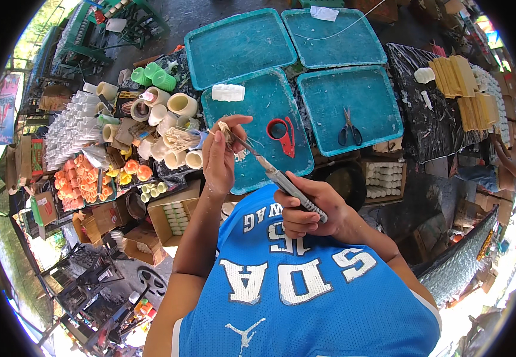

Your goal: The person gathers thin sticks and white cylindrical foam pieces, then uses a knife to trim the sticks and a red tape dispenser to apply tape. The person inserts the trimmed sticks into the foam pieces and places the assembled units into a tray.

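My left hand (217, 157) is raised over the near-left teal tray (252, 178), its fingers pinching a small bundle of cream strands (226, 131). My right hand (320, 208) is wrapped around the grey ribbed handle of a knife-like tool (292, 189). The tool's narrow metal end slants up and left and meets the strands at my left fingertips; its exact tip is hard to make out. In the tray beyond lie a white ribbed cylinder (228, 93) and a red tape dispenser (280, 135). Dark-handled scissors (349, 132) lie in the tray (383, 89) to the right.
At left crowd cream tubes (182, 105), loose cream strings (181, 138), white ribbed pieces (71, 134) and orange pieces (79, 184). Two more teal trays (240, 41) adjoin at the back. Yellowish slabs (457, 77) are stacked at right. An open box (384, 179) holds white pieces.
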Action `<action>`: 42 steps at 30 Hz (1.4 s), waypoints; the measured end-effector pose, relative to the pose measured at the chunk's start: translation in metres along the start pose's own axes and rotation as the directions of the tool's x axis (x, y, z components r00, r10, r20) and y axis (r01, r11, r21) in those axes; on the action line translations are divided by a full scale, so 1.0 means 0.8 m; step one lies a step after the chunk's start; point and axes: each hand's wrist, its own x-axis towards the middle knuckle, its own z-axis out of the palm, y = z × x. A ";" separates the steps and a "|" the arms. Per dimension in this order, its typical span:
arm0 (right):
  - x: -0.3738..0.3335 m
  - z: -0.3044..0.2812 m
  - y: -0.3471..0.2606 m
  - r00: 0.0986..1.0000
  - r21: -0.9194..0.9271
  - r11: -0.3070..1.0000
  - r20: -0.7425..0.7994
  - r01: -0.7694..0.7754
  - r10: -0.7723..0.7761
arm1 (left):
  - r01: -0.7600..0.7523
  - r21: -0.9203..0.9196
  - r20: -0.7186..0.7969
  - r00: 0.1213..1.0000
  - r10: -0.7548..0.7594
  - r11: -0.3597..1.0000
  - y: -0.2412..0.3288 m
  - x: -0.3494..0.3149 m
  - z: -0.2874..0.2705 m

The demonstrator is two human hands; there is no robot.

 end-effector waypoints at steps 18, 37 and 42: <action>0.008 0.008 0.005 0.999 -0.116 0.993 -0.028 0.024 -0.028 | -0.013 0.050 0.031 0.999 0.012 0.999 0.009 0.002 0.001; 0.022 0.001 -0.002 0.992 -0.148 0.982 -0.006 0.120 -0.123 | 0.140 -0.063 0.083 0.987 -0.135 0.988 -0.003 -0.018 0.037; 0.025 0.005 -0.004 0.963 -0.349 0.920 -0.133 0.177 -0.235 | 0.072 0.154 0.081 0.993 -0.086 0.985 0.004 -0.017 0.038</action>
